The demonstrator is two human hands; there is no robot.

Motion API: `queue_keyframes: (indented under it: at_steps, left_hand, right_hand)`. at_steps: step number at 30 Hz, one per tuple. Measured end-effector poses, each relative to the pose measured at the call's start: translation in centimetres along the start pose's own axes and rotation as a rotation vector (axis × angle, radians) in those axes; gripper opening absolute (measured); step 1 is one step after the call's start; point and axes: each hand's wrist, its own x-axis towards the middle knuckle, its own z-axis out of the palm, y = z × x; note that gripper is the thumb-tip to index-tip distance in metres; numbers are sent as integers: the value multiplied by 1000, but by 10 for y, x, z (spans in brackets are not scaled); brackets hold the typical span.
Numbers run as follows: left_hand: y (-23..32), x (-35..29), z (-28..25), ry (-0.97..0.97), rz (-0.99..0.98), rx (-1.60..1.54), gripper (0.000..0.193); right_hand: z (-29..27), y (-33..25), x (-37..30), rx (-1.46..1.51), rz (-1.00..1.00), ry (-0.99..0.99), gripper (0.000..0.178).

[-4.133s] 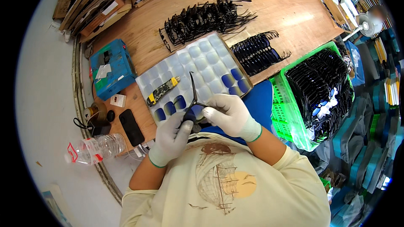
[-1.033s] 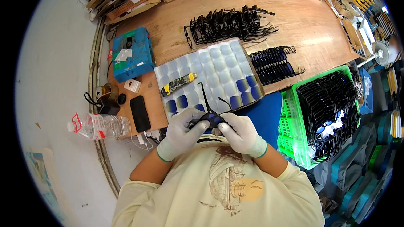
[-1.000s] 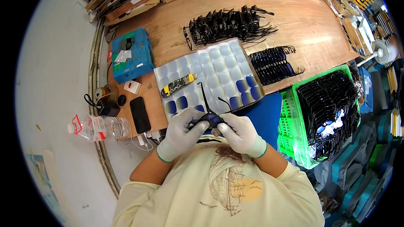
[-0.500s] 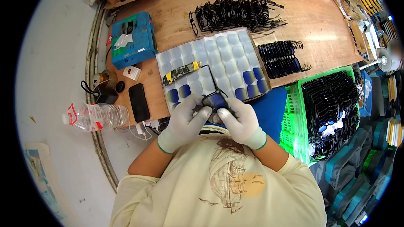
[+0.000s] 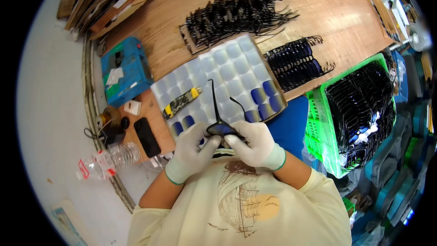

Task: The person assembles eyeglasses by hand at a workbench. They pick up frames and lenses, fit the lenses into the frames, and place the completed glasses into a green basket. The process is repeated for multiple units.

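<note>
Head view: person in a cream printed shirt, both hands in white gloves, working close to the chest at the tabletop's near edge. Left hand (image 5: 190,150) and right hand (image 5: 255,142) both grip clenched on a pair of dark glasses (image 5: 221,129), blue lens between the fingertips, temple arms sticking up and away over the tray.

Just beyond the hands: clear blister tray (image 5: 218,84) with rows of pockets, blue lenses in the near ones, a yellow-and-camo folding knife (image 5: 181,102) lying on its left part. Left of the tray: black phone (image 5: 146,136), small white box (image 5: 133,107), blue tool case (image 5: 125,69). Crushed plastic bottle (image 5: 107,160) at the tabletop's left rim, over a grey floor.

Right of the tray: a row of dark frames (image 5: 296,61) on the wood, blue stool or pad (image 5: 289,125) below it, green crate (image 5: 359,109) full of black frames beside the tabletop.

Far side: big pile of black frames (image 5: 234,16) on bare plywood tabletop (image 5: 327,4); cardboard boxes (image 5: 102,0) stacked at the far left corner. Clutter on the right is too blurred to identify.
</note>
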Motion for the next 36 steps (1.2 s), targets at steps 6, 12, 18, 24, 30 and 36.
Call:
queue_keyframes:
  at_steps: [6, 12, 18, 24, 30, 36]
  left_hand:
    - [-28, 84, -35, 114, -39, 92, 45]
    - [-131, 256, -100, 343, -101, 649, 79]
    - [-172, 294, -103, 279, -378, 48, 63]
    - [-126, 204, -115, 811, -71, -88, 80]
    - [-68, 50, -46, 505, 134, -150, 35]
    - [-18, -38, 20, 321, 64, -390, 27]
  right_hand:
    - [-105, 41, 36, -646, 14, 598, 15]
    - [-269, 139, 81, -1041, 589, 606, 49]
    - [-260, 152, 92, -977, 629, 552, 54]
    - [-203, 118, 56, -1176, -103, 578, 26]
    - [-76, 92, -13, -960, -352, 168, 25]
    - [-4, 66, -7, -1128, 154, 116, 32]
